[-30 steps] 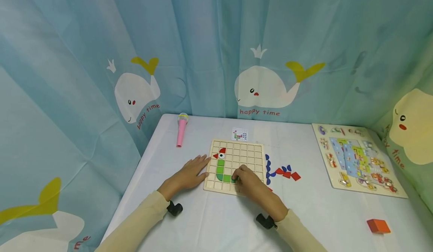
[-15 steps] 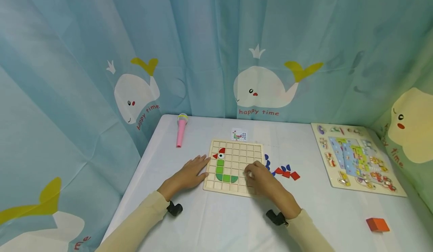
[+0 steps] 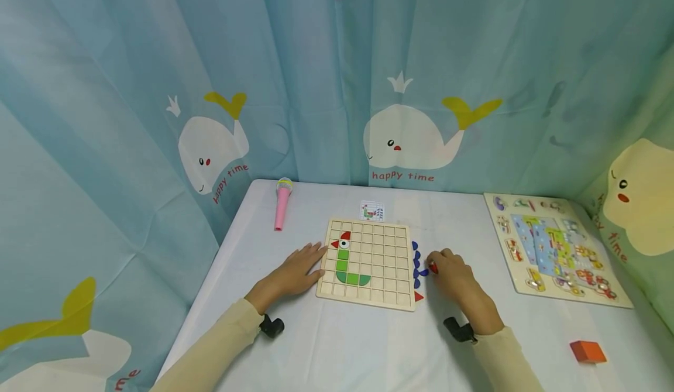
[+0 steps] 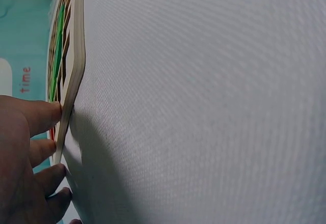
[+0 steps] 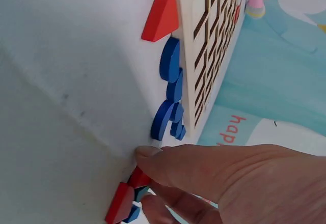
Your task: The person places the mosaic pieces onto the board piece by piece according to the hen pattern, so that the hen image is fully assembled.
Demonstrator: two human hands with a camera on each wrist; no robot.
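Observation:
A wooden grid board (image 3: 387, 263) lies on the table with red, white and green pieces set in its left part, shaped like a bird's head and body. My left hand (image 3: 297, 269) rests at its left edge with fingers extended; in the left wrist view the fingertips (image 4: 48, 113) meet the board's side. Right of the board, my right hand (image 3: 457, 275) pinches a red tile (image 5: 138, 177) between thumb and fingers, low over the cloth. Another red tile (image 5: 120, 202) lies right beside it. Several blue half-round pieces (image 3: 416, 263) line the board's right edge.
A red triangle (image 3: 418, 296) lies by the board's lower right corner. Behind the board is a small pattern card (image 3: 371, 211). A pink toy microphone (image 3: 282, 205) stands back left, a picture puzzle board (image 3: 526, 272) at right, and an orange block (image 3: 588, 351) near the front right.
My right hand has left the green quarter-round piece in the bottom row, moved right off the board, and taken hold of a red tile. The left hand has stayed at the board's edge.

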